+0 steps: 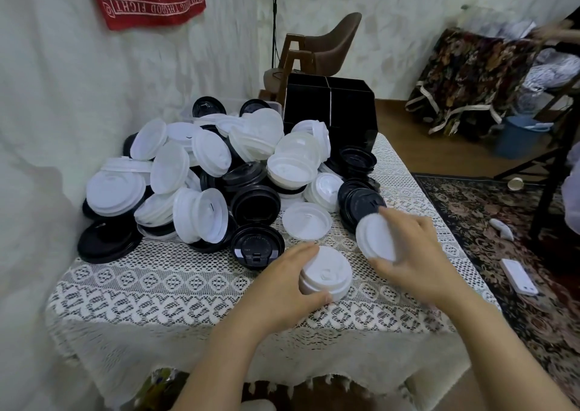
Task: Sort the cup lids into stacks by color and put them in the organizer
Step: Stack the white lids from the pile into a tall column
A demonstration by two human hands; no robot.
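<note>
A big mixed pile of white and black cup lids (201,178) covers the back of the lace-covered table (163,288). Behind it stands the black organizer (328,103) with divided compartments. My left hand (282,282) grips a short stack of white lids (328,272) resting on the cloth near the front. My right hand (411,253) holds a tilted white lid (375,236) just right of that stack, blurred by motion. A stack of black lids (357,200) lies behind my right hand.
A single white lid (307,220) and a black lid (257,247) lie loose in front of the pile. A wall is close on the left. A brown chair (326,46) stands behind the organizer. The patterned rug (514,253) on the right holds a white phone-like object (519,276).
</note>
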